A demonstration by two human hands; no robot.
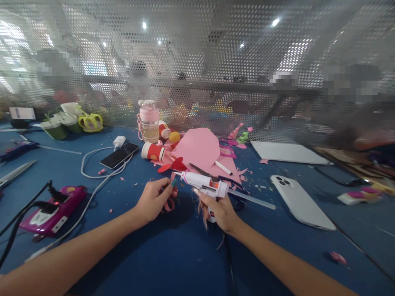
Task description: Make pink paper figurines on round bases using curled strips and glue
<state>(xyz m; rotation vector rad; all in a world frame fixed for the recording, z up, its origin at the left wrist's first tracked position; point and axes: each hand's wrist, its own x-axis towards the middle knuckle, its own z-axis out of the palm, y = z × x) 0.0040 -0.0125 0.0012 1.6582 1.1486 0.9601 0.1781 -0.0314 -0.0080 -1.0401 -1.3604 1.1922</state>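
Note:
My right hand (220,211) is wrapped round the handle of a white hot glue gun (203,183). A clear glue stick (254,199) juts from its back end, and its nozzle points left. Between the fingertips of my left hand (156,197) is a pink paper strip (173,179), with curled pink loops (168,205) hanging below. The nozzle tip is close beside this strip; whether they touch I cannot tell. Behind the gun lie dark-handled scissors (199,168), partly hidden by it, and a large pink paper piece (197,146).
Red paper cups (153,151), a pink-lidded bottle (149,123) and paper scraps stand behind my hands. On the left are a purple power strip (55,209) and a black phone (119,155) with a white cable. A white phone (300,201) lies right. A perforated metal screen (197,53) borders the back.

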